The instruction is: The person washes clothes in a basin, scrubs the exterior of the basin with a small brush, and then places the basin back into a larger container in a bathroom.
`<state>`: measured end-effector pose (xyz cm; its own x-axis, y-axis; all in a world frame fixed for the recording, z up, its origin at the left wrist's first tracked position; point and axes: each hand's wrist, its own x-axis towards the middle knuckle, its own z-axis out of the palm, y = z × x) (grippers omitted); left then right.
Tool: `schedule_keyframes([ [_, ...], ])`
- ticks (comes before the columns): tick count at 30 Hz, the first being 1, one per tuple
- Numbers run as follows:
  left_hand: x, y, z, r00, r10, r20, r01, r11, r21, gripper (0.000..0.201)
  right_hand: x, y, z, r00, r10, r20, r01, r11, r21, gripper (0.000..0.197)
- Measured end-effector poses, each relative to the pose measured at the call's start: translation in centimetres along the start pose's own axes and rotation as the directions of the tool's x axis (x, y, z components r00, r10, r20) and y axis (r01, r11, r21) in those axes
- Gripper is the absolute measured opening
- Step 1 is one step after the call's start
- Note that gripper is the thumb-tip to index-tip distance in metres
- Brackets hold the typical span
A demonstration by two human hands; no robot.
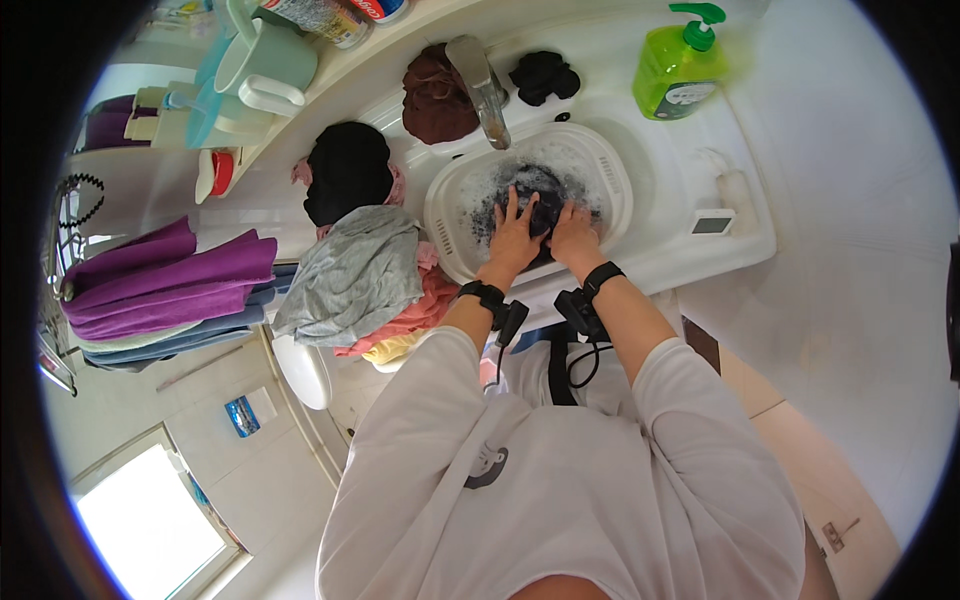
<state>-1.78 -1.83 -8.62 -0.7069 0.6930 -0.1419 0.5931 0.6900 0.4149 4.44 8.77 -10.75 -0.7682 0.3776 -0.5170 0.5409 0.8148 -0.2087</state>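
Note:
A dark, wet garment point(543, 200) lies in soapy water inside a white plastic basin point(618, 207), which sits in the sink. Both hands are on this garment, close together. My left hand point(513, 240) grips its left side, with two fingers stretched across the cloth. On its right side my right hand point(574, 238) has its fingers curled into the cloth, the tips partly hidden. White foam point(480, 195) floats around the fabric. Above the basin's far rim stands the metal faucet point(480, 85).
Brown cloth point(437, 95) and a small black cloth point(545, 78) flank the faucet. Grey point(355, 268), black point(347, 172) and coral clothes point(410, 318) are piled left of the basin. A green pump bottle point(680, 68) stands at the far right, beyond a small display device point(712, 222).

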Motion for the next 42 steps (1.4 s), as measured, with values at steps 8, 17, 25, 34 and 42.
schedule_keyframes([
  [8,4.1,-0.4,-0.4,0.928,-0.211,0.306,0.224,0.974,-0.008,0.062,1.8,-0.4,-0.9,0.992,0.034,0.123,-0.046,0.994,0.095,0.056],
  [17,5.3,-4.4,1.5,0.997,-0.056,0.061,0.067,0.980,-0.187,0.054,1.7,-0.5,-2.1,0.990,-0.013,0.143,-0.013,0.983,0.183,0.063],
  [25,0.8,-5.2,-6.5,0.856,-0.517,0.019,0.178,0.261,-0.949,0.034,-0.8,1.5,-3.8,0.996,-0.036,0.080,0.023,0.988,0.156,0.104],
  [34,-3.8,5.1,-19.1,0.907,-0.352,-0.231,-0.162,0.214,-0.963,0.019,-1.4,0.0,-3.1,0.940,-0.018,-0.342,0.251,0.715,0.653,0.058],
  [42,-3.6,-4.1,-16.2,0.734,-0.421,-0.533,-0.173,0.643,-0.746,0.023,-1.4,0.0,-11.4,0.907,0.083,-0.413,0.314,0.522,0.793,0.043],
])
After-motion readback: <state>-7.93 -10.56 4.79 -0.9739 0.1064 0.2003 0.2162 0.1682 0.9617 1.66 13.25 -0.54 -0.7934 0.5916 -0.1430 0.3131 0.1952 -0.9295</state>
